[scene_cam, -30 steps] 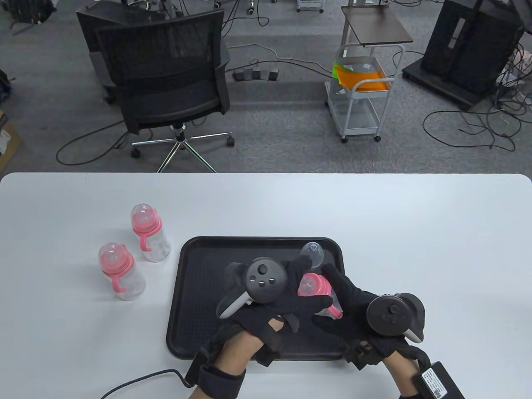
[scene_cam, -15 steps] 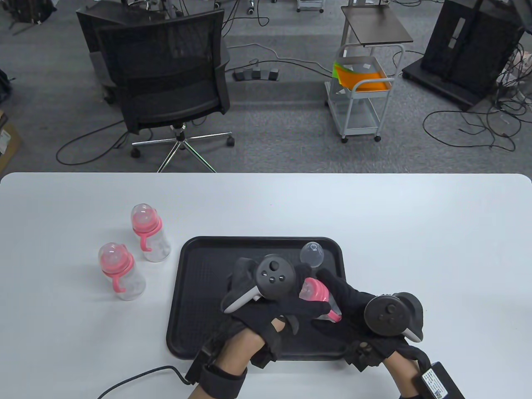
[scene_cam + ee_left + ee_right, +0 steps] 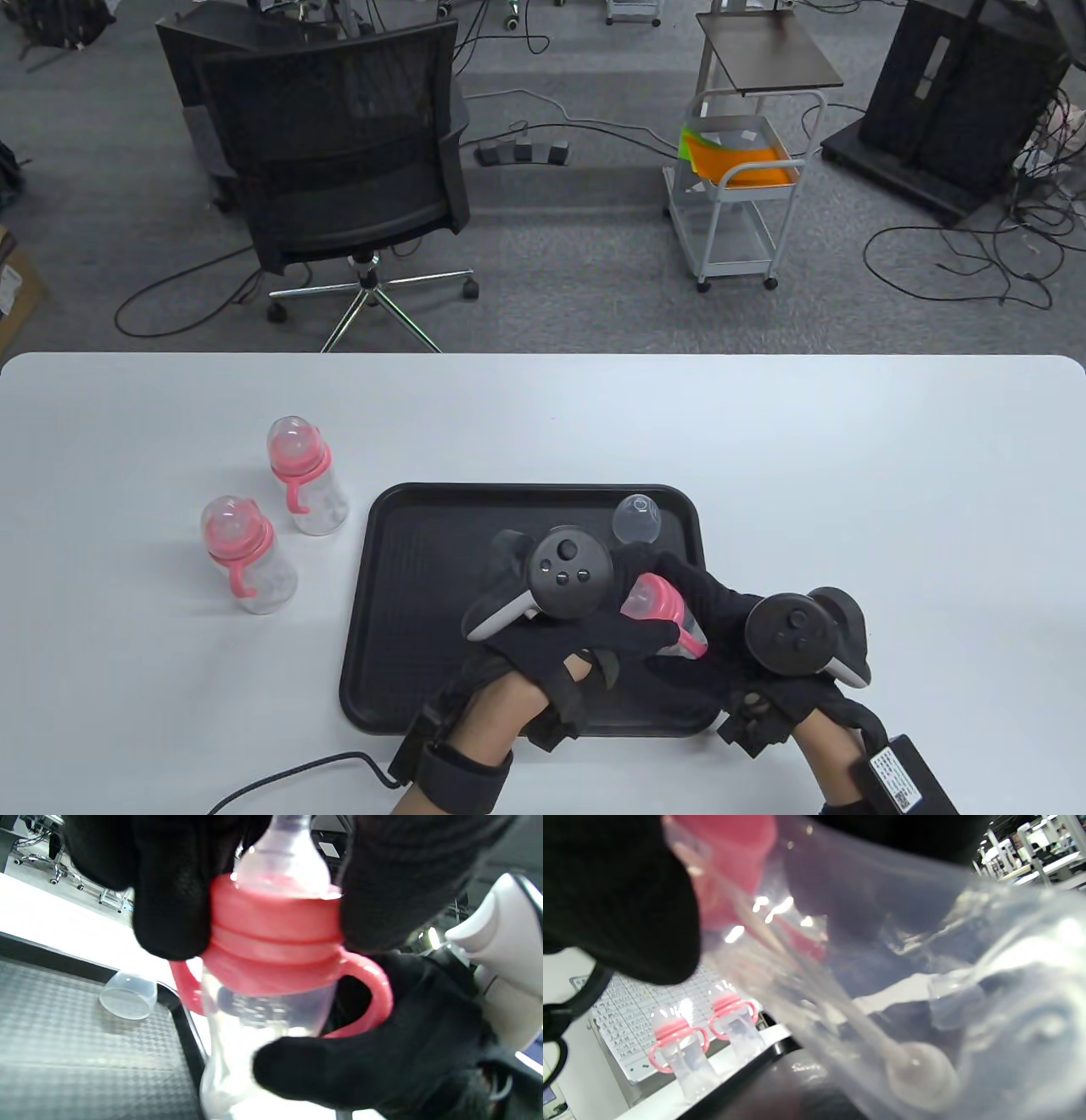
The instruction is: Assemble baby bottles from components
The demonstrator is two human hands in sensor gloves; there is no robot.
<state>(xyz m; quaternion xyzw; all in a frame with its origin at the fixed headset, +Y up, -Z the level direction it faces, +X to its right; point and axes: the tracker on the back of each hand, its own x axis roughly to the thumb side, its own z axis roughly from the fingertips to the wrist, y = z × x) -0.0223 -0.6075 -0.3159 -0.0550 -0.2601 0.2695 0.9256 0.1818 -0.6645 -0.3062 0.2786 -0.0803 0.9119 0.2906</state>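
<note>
Both hands hold one baby bottle [image 3: 660, 613] over the black tray [image 3: 407, 611]. My left hand [image 3: 594, 628] grips its pink collar [image 3: 271, 938] with the teat; its fingers [image 3: 174, 899] wrap the collar's sides. My right hand [image 3: 721, 628] holds the clear bottle body [image 3: 903, 984], seen very close in the right wrist view, with a straw and weight [image 3: 920, 1077] inside. A clear dome cap [image 3: 637, 518] lies on the tray's far right part; it also shows in the left wrist view [image 3: 127, 995].
Two capped bottles with pink collars stand on the white table left of the tray, one [image 3: 305, 475] farther back and one [image 3: 246, 556] nearer; both show in the right wrist view [image 3: 683, 1056]. A cable [image 3: 297, 777] runs from my left wrist.
Both hands with the bottle have shifted slightly right and toward me. The left hand has turned on the collar; the pink handle now points more toward the right hand.
</note>
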